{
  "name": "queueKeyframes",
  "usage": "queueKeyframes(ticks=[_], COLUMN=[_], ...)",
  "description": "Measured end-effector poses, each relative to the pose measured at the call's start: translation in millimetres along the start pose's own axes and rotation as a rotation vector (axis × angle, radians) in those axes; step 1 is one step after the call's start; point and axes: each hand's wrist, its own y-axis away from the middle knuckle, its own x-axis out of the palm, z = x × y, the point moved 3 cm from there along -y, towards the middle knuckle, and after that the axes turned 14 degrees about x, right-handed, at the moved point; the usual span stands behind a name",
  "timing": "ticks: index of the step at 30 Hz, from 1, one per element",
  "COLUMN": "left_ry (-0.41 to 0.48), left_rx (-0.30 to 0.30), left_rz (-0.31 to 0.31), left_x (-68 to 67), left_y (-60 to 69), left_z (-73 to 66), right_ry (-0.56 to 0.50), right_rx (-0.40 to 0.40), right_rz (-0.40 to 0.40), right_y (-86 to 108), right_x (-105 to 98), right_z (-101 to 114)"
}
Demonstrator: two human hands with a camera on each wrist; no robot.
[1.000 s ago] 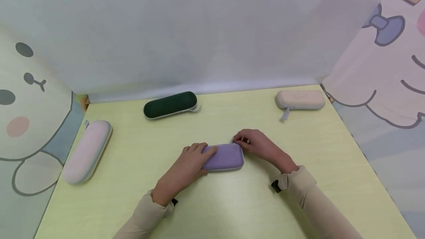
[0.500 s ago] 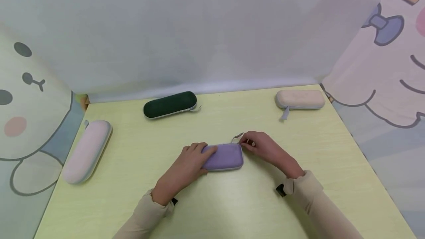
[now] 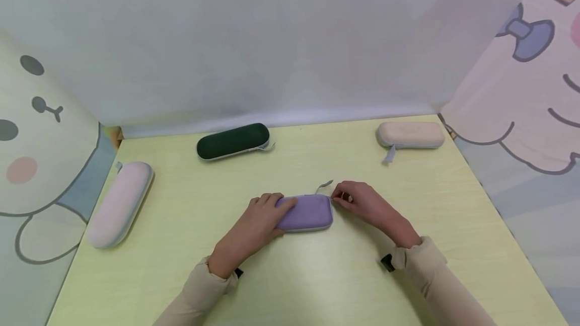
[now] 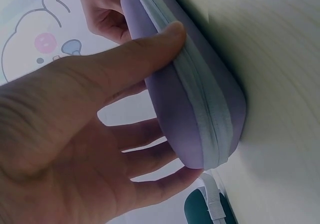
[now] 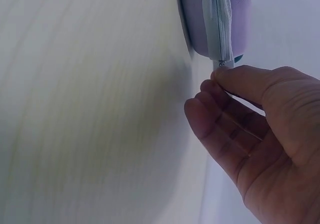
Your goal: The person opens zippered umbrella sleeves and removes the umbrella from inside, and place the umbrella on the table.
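Observation:
A purple zip case [image 3: 310,214] lies flat on the table. My left hand [image 3: 258,220] grips its left end, the thumb [image 4: 172,33] on the zipped edge and the other fingers on the far side. At the case's far right corner, my right hand [image 3: 362,204] pinches the small zipper pull [image 5: 221,64] between thumb and index finger; the fingertips mostly cover it. A thin grey strap [image 3: 323,185] sticks up from the back edge, just left of that hand. The zipper seam [image 4: 207,96] looks closed along the edge seen in the left wrist view.
A dark green case [image 3: 233,142] lies at the back of the yellow table [image 3: 204,185]. To the left is a pale pink case [image 3: 121,205], and at the back right a peach case [image 3: 411,135]. White and cartoon-printed cloth surrounds the table's back and sides.
My right hand has moved a little to the right along the case's back edge to its corner, and the grey strap now shows free. The left hand and the case stay in place.

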Motion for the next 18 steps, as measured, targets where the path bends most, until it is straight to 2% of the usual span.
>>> queueKeyframes(ticks=[12, 18], left_ry=[-0.011, -0.009], left_rx=[0.011, 0.011], left_rz=[-0.021, -0.023], left_x=[2.4, 2.2], left_y=[0.1, 0.2], left_z=[2.2, 2.0], right_ry=[0.030, 0.069], right_rx=[-0.057, -0.054], right_rz=[-0.024, -0.034], right_y=[7.0, 10.9], right_x=[0, 1], right_z=[2, 3])
